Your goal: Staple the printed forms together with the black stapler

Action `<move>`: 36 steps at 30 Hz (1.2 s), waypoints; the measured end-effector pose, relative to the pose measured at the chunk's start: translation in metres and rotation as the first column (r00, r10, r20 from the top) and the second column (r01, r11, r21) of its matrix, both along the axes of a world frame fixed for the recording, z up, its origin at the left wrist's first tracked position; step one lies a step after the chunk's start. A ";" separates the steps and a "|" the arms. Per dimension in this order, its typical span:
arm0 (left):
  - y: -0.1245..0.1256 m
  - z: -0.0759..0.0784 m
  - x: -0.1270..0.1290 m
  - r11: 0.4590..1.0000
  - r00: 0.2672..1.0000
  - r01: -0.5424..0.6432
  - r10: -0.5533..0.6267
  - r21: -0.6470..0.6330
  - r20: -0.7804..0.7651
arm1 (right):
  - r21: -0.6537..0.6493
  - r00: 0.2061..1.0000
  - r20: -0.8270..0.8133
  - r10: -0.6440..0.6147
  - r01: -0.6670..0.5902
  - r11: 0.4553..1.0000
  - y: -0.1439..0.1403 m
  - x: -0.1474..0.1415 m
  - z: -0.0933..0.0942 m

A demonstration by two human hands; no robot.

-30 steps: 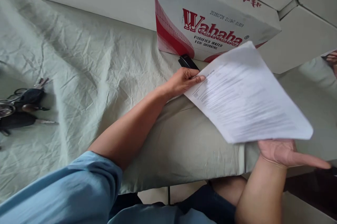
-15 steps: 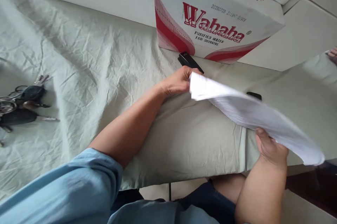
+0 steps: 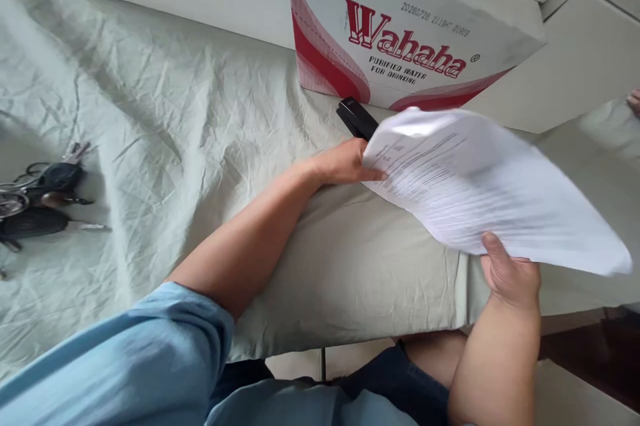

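Two hands grip printed sheets [image 3: 480, 193] just before the "Wahaha Purified Water for Drinking" carton [image 3: 400, 33] (date code blurred): left hand [image 3: 345, 163] pinches a corner, right hand [image 3: 510, 273] clasps the near edge.

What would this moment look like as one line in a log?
left hand: holds paper stack corner | right hand: grips lower edge | stapler: beside carton | keys: on cloth

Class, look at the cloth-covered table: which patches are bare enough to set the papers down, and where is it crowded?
Bare cloth lies between the keys at the left edge and the left forearm. The smooth strip near the front edge, between both arms, is bare too. It is crowded by the Wahaha box, where the stapler, left hand and papers meet.
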State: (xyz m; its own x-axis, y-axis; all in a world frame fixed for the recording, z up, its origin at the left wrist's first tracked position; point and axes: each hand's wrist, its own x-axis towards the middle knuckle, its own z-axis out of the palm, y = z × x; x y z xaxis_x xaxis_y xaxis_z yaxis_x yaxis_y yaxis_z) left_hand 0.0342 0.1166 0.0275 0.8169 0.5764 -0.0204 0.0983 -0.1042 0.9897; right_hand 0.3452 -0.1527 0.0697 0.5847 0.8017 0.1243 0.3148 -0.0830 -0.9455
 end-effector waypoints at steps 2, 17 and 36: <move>0.001 -0.003 0.003 1.000 1.000 -0.014 0.014 -0.003 0.012 | 0.003 0.999 -0.024 -0.032 0.032 0.999 -0.003 0.000 -0.002; 0.002 0.006 -0.001 0.971 0.978 0.198 -0.186 -0.137 0.090 | -0.203 0.964 -0.262 -0.034 -0.021 0.979 -0.023 0.052 0.014; 0.020 -0.037 0.013 0.648 0.816 -0.537 0.561 0.540 0.138 | -0.545 0.947 -0.321 0.022 -0.204 0.813 0.010 -0.001 -0.008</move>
State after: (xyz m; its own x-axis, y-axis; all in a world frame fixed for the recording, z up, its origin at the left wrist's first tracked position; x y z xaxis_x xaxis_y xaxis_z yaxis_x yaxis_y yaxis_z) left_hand 0.0470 0.1366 -0.0091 0.3529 0.8425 0.4069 0.3481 -0.5219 0.7787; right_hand 0.3437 -0.1432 0.0620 0.4213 0.7373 -0.5281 0.0798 -0.6102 -0.7882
